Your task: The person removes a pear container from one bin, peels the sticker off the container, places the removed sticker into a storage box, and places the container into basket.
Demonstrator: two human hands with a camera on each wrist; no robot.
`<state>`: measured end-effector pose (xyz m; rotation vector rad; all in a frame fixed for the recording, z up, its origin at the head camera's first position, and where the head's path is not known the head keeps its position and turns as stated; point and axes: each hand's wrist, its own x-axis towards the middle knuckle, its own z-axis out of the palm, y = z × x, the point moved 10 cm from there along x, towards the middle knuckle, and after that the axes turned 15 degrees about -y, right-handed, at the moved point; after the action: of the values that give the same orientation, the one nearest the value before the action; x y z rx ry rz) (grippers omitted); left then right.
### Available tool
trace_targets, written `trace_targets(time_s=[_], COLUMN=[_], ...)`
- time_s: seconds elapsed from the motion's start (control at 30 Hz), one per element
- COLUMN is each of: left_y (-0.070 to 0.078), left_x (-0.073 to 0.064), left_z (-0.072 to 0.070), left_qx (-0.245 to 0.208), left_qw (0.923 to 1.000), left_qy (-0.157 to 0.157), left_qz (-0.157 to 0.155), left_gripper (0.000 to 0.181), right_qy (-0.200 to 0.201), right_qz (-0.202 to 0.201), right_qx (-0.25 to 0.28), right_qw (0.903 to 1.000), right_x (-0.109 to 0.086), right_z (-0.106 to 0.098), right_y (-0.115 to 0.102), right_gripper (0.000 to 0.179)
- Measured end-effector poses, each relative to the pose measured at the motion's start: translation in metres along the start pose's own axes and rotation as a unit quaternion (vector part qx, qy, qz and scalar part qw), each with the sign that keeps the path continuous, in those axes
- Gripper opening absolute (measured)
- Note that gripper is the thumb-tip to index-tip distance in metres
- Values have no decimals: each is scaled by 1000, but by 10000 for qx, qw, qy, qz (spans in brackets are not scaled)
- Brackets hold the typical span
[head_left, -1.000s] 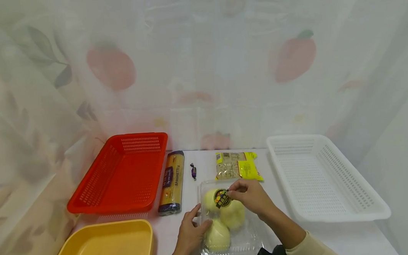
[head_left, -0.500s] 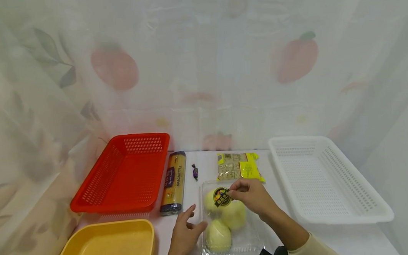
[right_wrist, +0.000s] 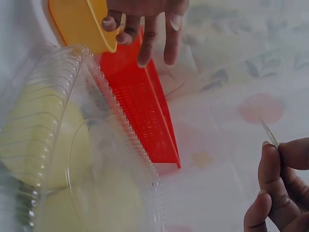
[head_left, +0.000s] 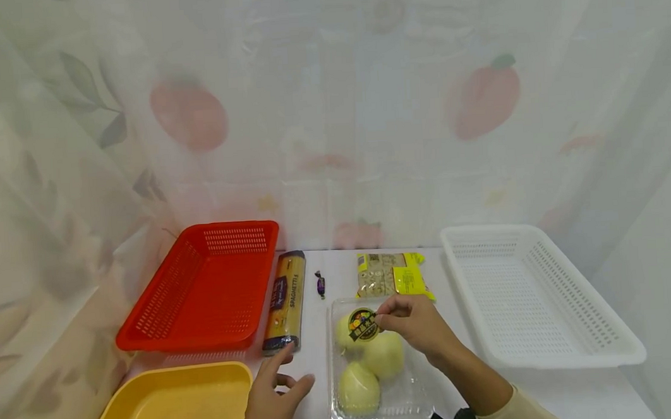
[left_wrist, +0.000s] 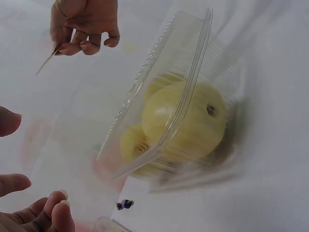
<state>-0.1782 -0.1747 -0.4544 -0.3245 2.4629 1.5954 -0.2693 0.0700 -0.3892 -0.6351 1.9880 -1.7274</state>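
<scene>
In the head view, my right hand (head_left: 415,325) pinches a round black sticker (head_left: 363,324) with a colourful print between thumb and forefinger. Both wrist views show that sticker edge-on, held in the air apart from the clear plastic box (left_wrist: 159,121). Inside the box (head_left: 399,402) lie several pale yellow-green round fruits (head_left: 359,388), their exact kind unclear. My left hand (head_left: 274,396) hovers left of the box with loosely spread fingers and nothing in them. Its fingertips come near the lower end of the spaghetti pack (head_left: 286,300).
A red basket (head_left: 206,341) and a yellow tray (head_left: 167,370) stand on the left. On the right is a white basket (head_left: 571,355). Behind the box lie a purple-wrapped candy (head_left: 320,285) and a yellow-and-clear bag (head_left: 393,274). A printed curtain (head_left: 330,108) hangs behind.
My left hand has let go of the box's left edge and moved left towards the spaghetti pack. The right hand stays almost in place with the sticker.
</scene>
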Motion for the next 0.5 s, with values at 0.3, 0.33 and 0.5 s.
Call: trace_targets(time_s=[0.3, 0.33, 0.5], left_y=[-18, -19, -22], left_x=[-18, -21, -34], left_z=[-24, -27, -49], left_qx=[-292, -321, -595], left_qw=[9985, 9982, 9971], left_qy=[206, 240, 393], left_qz=[-421, -456, -260], left_gripper=[77, 77, 72], right_qy=[-48, -63, -102], right_qz=[18, 15, -41], right_qx=[129, 140, 140], right_qw=[9999, 9999, 9998], right_x=[-2, -2, -4], right_z=[6, 7, 11], right_y=[-2, -3, -9], right_gripper=[14, 15, 15])
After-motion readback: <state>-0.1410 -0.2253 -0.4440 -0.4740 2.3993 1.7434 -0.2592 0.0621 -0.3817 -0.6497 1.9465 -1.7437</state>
